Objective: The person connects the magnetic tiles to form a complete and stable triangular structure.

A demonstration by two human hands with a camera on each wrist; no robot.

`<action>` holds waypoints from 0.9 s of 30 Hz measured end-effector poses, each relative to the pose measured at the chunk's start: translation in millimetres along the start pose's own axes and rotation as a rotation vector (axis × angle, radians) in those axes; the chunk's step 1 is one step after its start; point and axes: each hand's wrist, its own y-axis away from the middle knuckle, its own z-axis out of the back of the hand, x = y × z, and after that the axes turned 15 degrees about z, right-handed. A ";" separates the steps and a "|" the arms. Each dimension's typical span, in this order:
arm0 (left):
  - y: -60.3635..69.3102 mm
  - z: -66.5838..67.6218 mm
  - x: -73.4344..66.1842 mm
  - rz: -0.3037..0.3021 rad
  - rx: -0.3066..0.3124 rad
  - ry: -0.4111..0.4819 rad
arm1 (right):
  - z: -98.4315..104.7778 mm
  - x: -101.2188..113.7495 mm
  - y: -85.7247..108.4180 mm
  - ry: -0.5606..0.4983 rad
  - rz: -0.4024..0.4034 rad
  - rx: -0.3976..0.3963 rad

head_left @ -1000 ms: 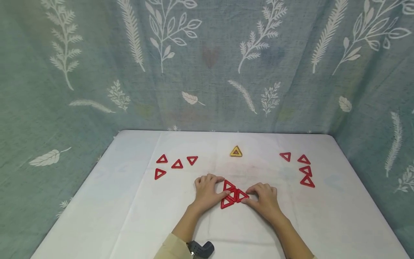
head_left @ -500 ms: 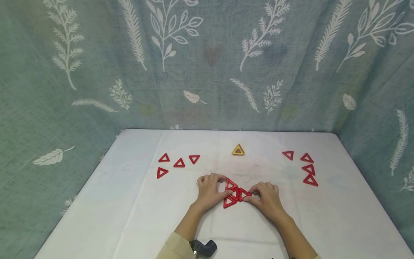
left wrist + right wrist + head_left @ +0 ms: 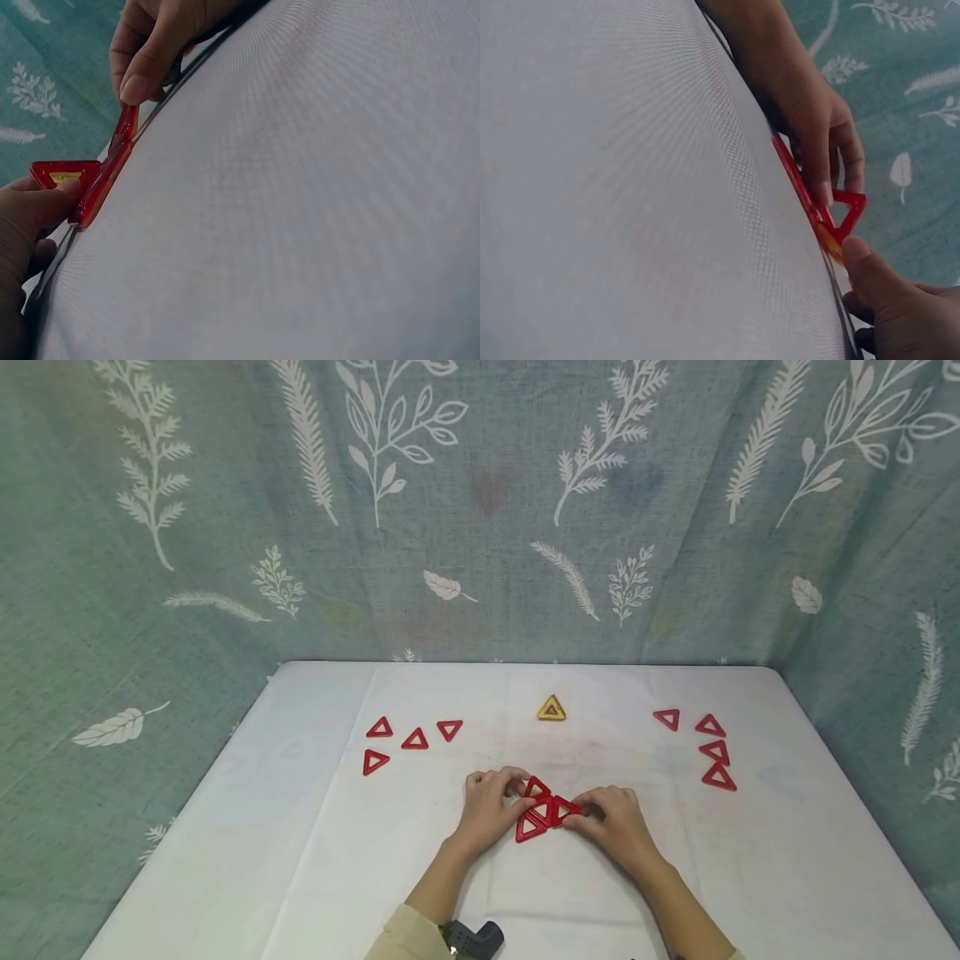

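Observation:
Red triangular building tiles with open centres lie joined in a cluster mid-table: a middle tile (image 3: 542,811), a near tile (image 3: 529,828), a right tile (image 3: 564,811) and a far tile (image 3: 537,788). My left hand (image 3: 491,806) pinches the far tile between thumb and fingers. In the right wrist view that raised tile (image 3: 849,213) stands tilted up from the flat ones. My right hand (image 3: 617,822) pinches the right tile's outer corner, with the thumb on the near side. Its fingertips partly cover that corner.
A yellow triangular piece (image 3: 552,708) lies at the back middle. Several loose red triangles (image 3: 415,739) are at the back left, and several more (image 3: 714,752) at the back right. A patterned green curtain (image 3: 480,527) hangs behind the white table (image 3: 375,860).
My left fingers have tilted the far tile up from the table; it lay flat before. My right hand keeps its hold on the right tile with little movement.

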 end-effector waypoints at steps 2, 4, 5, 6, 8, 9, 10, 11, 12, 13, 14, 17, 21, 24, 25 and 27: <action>0.2 -0.4 0.4 -0.010 -0.004 0.003 | 0.0 0.4 0.1 -0.012 0.012 -0.008; 0.2 -0.7 1.4 -0.023 -0.009 0.006 | -0.5 1.1 0.4 -0.025 0.027 -0.025; 0.2 -0.8 1.9 -0.028 -0.012 0.008 | -1.3 0.9 0.5 -0.035 0.031 -0.034; 0.0 -1.0 2.7 -0.034 -0.015 0.011 | -1.9 1.3 0.4 -0.048 0.035 -0.046; -0.4 -0.9 3.5 -0.045 -0.021 0.021 | -3.8 2.1 0.3 -0.084 0.048 -0.073; -0.7 -1.1 4.3 -0.046 -0.024 0.025 | -4.8 2.7 0.0 -0.104 0.053 -0.083; -0.8 -0.9 4.7 -0.050 -0.028 0.031 | -5.9 3.4 -0.5 -0.126 0.054 -0.090; -1.0 -0.8 5.0 -0.054 -0.032 0.035 | -6.9 4.1 -1.0 -0.146 0.059 -0.095; -1.1 -0.8 5.5 -0.060 -0.036 0.038 | -7.8 4.9 -1.6 -0.167 0.064 -0.099; -1.1 -0.6 5.7 -0.063 -0.037 0.042 | -8.6 5.5 -2.1 -0.180 0.069 -0.101; -1.2 -0.4 6.0 -0.070 -0.040 0.042 | -9.2 6.2 -2.7 -0.190 0.070 -0.102; -1.6 -0.1 6.7 -0.096 -0.045 0.041 | -10.6 7.1 -4.4 -0.215 0.090 -0.115; -2.0 0.4 7.1 -0.122 -0.040 0.048 | -13.1 6.6 -7.6 -0.277 0.145 -0.139; -1.2 1.1 6.4 -0.129 -0.021 0.062 | -15.0 6.6 -9.2 -0.298 0.180 -0.141; -0.8 1.3 6.2 -0.129 -0.011 0.066 | -15.4 6.8 -9.2 -0.293 0.183 -0.140; 0.2 1.4 6.0 -0.129 0.005 0.076 | -15.8 7.6 -8.4 -0.265 0.182 -0.136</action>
